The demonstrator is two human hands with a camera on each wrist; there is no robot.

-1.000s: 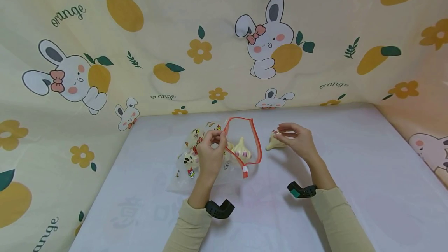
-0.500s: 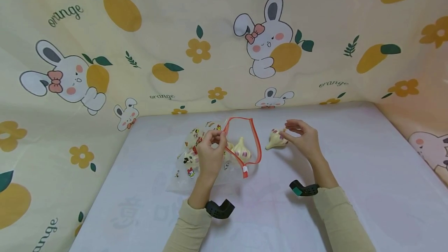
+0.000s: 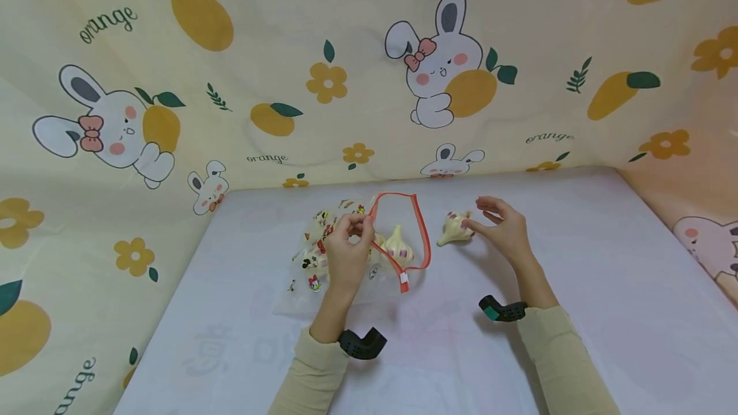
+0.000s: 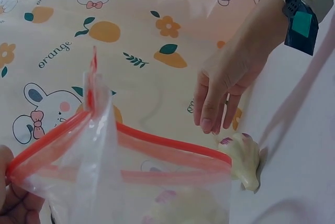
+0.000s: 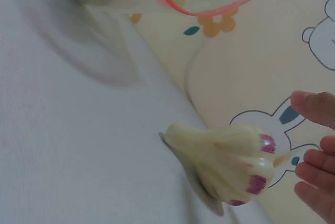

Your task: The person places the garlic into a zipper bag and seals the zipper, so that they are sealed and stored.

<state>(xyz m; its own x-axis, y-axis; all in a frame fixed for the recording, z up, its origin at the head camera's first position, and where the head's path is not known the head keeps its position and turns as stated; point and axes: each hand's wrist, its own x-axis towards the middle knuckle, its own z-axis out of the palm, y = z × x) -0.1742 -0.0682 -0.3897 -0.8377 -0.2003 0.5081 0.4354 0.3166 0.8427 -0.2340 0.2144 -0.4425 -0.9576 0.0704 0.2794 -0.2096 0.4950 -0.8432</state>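
Note:
My left hand [image 3: 349, 255] pinches the red-edged mouth of a clear zip bag [image 3: 423, 226] printed with cartoon figures. The mouth gapes wide, its white slider [image 3: 404, 279] hanging at the near corner. Inside sits a pale garlic bulb [image 3: 398, 247] with purple patches, and more pale bulbs show through the plastic. To the right of the bag, another garlic bulb [image 5: 230, 161] lies on its side on the table, stem pointing left. My right hand [image 3: 507, 230], thumb and fingers spread apart, hovers just to the right of that bulb and holds nothing.
A white cloth [image 3: 230, 274] covers the table. Behind it and along the sides hangs a cream backdrop [image 3: 346, 31] printed with rabbits and oranges. Each wrist wears a black camera mount, the right one [image 3: 501, 309] with a green patch.
My right hand has drawn back a little to the right, away from the loose garlic bulb, with its fingers parting. The bulb stays on the table. My left hand and the bag hold still.

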